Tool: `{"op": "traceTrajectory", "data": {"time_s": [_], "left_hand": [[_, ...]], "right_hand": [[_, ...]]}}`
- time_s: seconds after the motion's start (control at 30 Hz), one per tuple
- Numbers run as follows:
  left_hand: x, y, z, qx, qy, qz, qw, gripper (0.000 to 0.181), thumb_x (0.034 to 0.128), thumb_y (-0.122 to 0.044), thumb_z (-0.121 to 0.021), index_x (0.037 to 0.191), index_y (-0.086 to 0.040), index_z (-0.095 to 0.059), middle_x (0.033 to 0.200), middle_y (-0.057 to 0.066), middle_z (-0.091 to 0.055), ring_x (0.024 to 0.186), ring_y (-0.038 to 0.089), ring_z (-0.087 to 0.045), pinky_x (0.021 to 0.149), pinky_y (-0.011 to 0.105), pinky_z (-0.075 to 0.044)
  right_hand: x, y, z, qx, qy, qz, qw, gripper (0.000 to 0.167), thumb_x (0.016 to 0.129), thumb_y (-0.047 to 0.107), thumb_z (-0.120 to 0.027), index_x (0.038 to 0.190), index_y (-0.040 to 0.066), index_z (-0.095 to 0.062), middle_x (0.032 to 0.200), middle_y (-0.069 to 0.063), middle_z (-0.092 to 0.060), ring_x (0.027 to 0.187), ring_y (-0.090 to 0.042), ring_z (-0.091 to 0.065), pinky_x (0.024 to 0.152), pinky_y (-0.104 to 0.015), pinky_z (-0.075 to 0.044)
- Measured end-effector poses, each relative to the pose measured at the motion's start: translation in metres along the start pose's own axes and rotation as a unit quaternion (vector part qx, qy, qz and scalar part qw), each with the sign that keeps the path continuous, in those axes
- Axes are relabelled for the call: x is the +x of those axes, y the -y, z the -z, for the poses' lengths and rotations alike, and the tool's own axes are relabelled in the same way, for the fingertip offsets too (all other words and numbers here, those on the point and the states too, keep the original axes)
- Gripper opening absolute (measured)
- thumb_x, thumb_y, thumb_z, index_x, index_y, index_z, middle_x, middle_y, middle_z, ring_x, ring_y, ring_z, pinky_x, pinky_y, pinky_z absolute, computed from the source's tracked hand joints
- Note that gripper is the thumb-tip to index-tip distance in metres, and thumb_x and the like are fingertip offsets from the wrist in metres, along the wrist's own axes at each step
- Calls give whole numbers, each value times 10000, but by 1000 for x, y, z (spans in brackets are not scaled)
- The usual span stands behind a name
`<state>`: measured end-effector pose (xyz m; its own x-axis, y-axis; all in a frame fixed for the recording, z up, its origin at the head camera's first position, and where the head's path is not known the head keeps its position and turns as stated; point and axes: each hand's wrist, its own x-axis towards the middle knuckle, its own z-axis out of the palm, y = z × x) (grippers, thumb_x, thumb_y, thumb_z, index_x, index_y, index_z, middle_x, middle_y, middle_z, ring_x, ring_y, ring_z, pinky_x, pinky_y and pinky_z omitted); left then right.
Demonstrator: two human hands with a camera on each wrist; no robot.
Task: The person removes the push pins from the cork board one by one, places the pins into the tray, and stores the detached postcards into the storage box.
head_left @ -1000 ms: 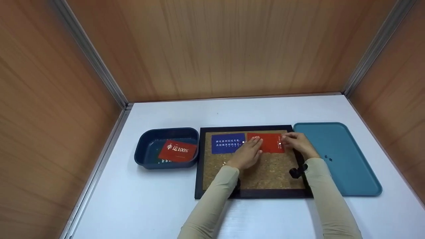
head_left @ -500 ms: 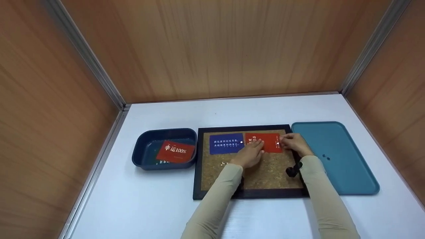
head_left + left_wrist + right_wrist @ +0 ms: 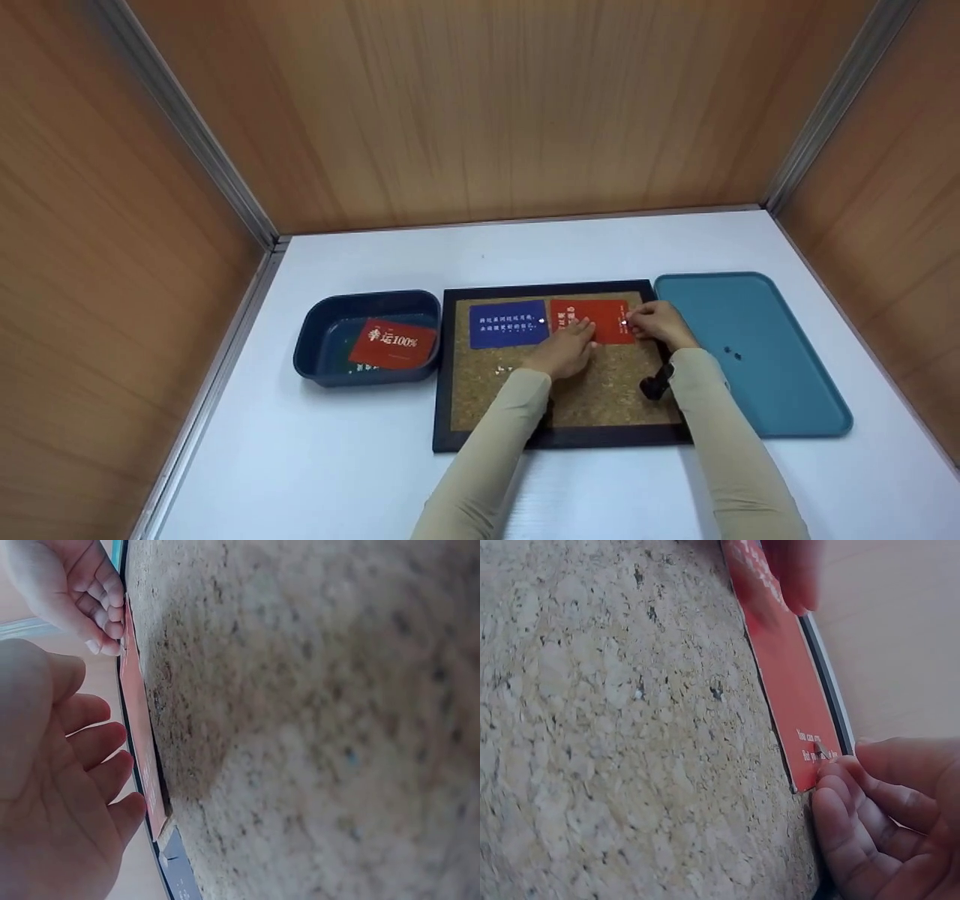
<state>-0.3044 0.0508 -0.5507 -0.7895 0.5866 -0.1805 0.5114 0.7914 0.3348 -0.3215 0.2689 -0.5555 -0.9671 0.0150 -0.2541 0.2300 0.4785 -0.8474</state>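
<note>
White table (image 3: 337, 465), dark blue bin (image 3: 375, 306), black-framed cork board (image 3: 615, 390), teal tray (image 3: 780, 360)

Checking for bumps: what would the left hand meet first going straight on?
Beyond the red card under its fingers, the left hand would likely meet the black frame; depth is unclear.

just right of centre in the head view, a red card (image 3: 609, 313) bears white lettering; left of it, a blue-violet card (image 3: 495, 313) has white characters. the cork (image 3: 600, 394) beneath is speckled brown, its frame (image 3: 600, 436) black. left: navy bin (image 3: 375, 377). right: teal tray (image 3: 780, 375). sleeves (image 3: 491, 446) beige, tabletop (image 3: 300, 465) white, back wall (image 3: 480, 112) streaked orange-brown.
</note>
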Motion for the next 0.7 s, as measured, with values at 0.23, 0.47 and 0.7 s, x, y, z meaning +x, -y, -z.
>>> {"op": "traceTrajectory", "data": {"time_s": [0.23, 0.47, 0.7], "left_hand": [[-1, 3, -3, -61, 101, 120, 9999, 500, 1059, -337, -284, 1528, -163, -271, 1603, -16, -210, 1481, 152, -194, 1207, 299, -197], [2, 4, -5, 9, 203, 138, 9997, 493, 1061, -332, -276, 1522, -157, -285, 1604, -22, -195, 1487, 144, -163, 1212, 291, -178], [4, 3, -5, 59, 321, 105, 9994, 487, 1061, -307, -282, 1521, -146, -284, 1605, -10, -189, 1490, 149, -151, 1216, 293, -164]], "right_hand": [[0, 4, -2, 2, 51, -67, 10000, 305, 962, 104, -517, 1126, -126, -630, 898, -123, -686, 691, -75, -632, 666, -235, -576], [0, 6, -2, -244, -16, -18, 9997, 288, 963, 120, -546, 1080, -121, -652, 892, -155, -693, 678, -84, -636, 645, -233, -571], [-1, 6, -5, -666, -220, 130, 9975, 216, 935, 94, -564, 927, -81, -690, 848, -170, -699, 632, -117, -619, 586, -255, -532]]}}
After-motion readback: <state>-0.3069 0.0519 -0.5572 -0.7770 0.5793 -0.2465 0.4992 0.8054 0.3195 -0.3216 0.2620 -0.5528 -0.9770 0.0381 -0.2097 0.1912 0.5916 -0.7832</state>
